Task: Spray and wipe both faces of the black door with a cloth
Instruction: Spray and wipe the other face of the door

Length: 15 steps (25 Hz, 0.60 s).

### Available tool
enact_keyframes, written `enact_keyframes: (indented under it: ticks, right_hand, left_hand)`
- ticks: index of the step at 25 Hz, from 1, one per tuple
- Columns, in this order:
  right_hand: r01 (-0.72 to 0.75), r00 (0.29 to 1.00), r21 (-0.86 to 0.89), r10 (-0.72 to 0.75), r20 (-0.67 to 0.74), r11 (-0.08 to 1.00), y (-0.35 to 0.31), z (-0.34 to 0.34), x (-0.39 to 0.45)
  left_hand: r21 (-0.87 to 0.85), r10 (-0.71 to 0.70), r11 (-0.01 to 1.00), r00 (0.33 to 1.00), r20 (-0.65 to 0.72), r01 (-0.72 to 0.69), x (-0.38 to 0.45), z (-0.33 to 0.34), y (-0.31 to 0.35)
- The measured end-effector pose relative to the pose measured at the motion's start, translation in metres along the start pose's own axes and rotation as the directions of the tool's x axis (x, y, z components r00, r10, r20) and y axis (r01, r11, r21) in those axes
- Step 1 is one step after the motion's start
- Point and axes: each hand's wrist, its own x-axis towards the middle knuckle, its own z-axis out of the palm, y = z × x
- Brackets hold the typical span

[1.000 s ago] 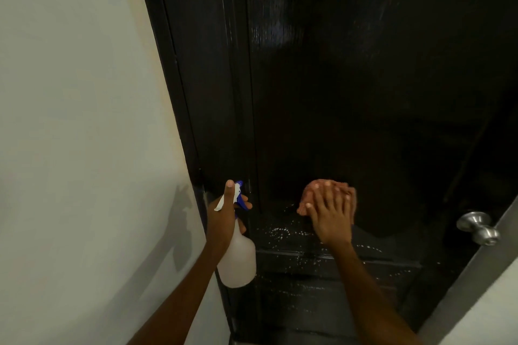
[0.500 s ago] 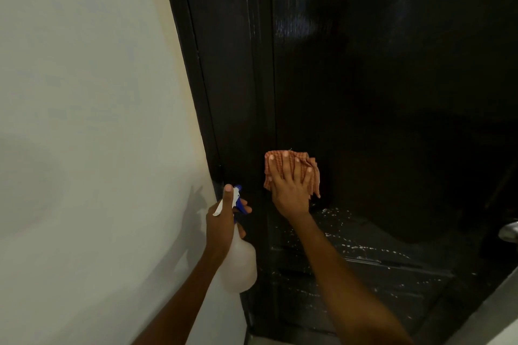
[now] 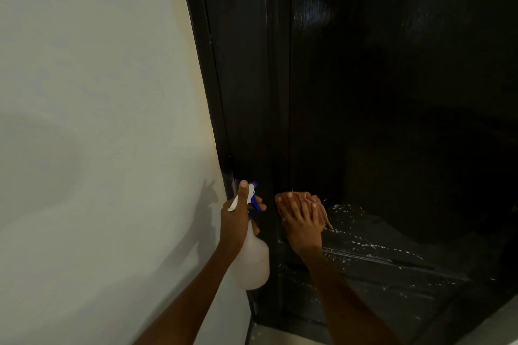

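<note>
Where the pale off-white painted wall ends, a glossy black wooden door fills the right side of the head view, set in a black door frame that runs as a dark strip slanting down from the top toward the bottom of the picture. The door's face shines with faint vertical streaks near the top, and lower down a raised panel edge crosses it, scattered with white droplets of spray that lie to the right of and below the hands. A strip of pale floor shows at the foot of the door. The left hand has its grip clenched round the neck of a translucent white plastic spray bottle with a blue and white trigger head; the thumb stands straight up along the head and the fingers curl round the front. The bottle hangs upright, its long axis close to vertical, the round body below the hand and the nozzle facing away toward the door frame. Its shadow and the arm's fall on the wall to the left. The right hand presses a bunched orange-brown cloth flat against the door just beside the frame, fingers spread and straight over it, pointing upward; the cloth shows above and to the right of the fingertips.
</note>
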Motion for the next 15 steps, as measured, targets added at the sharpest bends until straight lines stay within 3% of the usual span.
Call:
enact_keyframes:
  ticks: [3,7,9,11,15]
  right_hand:
    - [-0.045,0.998,0.018,0.046,-0.035,0.999,-0.013,-0.016,0.009]
    - [-0.048,0.971,0.097,0.069,-0.231,0.994,-0.034,-0.097,0.074]
    - [-0.024,0.949,0.04,0.036,-0.314,0.999,-0.03,-0.123,0.092]
    - [0.067,0.957,-0.031,-0.073,-0.281,0.997,-0.012,-0.119,0.084]
    - [0.262,0.958,-0.227,-0.281,-0.055,0.938,0.051,-0.06,0.019]
  left_hand:
    - [-0.013,0.003,1.0,0.999,-0.047,-0.004,-0.011,-0.002,-0.007]
    - [-0.092,0.033,0.996,0.976,0.216,-0.013,0.004,-0.022,-0.003]
    - [-0.094,-0.035,0.994,0.984,0.173,0.052,0.011,-0.021,-0.002]
    - [-0.063,-0.095,0.993,0.99,0.103,0.101,0.011,-0.007,-0.003]
    - [0.041,-0.143,0.989,0.99,0.015,0.142,0.004,0.024,-0.009]
